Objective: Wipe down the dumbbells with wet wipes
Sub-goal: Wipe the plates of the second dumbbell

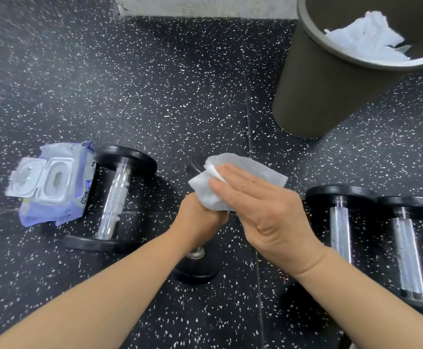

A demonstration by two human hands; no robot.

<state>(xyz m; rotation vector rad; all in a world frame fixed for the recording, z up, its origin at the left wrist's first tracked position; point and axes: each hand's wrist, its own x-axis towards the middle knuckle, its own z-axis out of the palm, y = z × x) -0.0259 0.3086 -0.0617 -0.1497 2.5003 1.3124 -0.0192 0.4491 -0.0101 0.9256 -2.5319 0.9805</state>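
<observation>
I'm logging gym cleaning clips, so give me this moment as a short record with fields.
left-hand grip: curled round the handle of the held dumbbell
right-hand grip: fingers straight, pressing the wet wipe onto that dumbbell's far end
wipes pack: lid open, on the floor at left, beside the left dumbbell
right dumbbells: two lying side by side
bin: far right, crumpled white wipes inside

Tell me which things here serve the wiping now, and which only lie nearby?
In use: wet wipe, middle dumbbell, left hand, right hand.
Lying nearby: wipes pack, left dumbbell, near-right dumbbell, far-right dumbbell, bin with used wipes.
</observation>
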